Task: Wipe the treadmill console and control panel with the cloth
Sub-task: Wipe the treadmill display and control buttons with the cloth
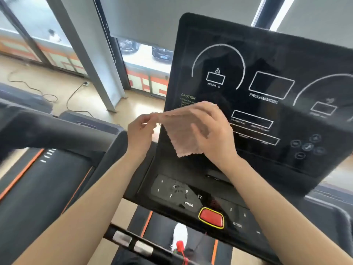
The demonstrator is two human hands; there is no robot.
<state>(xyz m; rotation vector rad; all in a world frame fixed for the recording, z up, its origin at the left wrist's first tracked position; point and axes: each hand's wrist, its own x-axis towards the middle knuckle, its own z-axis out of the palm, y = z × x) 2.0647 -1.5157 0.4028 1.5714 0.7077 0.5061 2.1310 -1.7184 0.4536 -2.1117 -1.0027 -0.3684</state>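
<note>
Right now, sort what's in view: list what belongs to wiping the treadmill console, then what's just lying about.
For the job:
- pink cloth, held by left hand and right hand
- console display
- control panel with red stop button

Just lying about:
- cables on the floor
- neighbouring treadmill
- cars outside

I see a pale pink cloth [188, 132], black console [267, 60] with white markings, and a red, yellow-rimmed button [211, 218].
</note>
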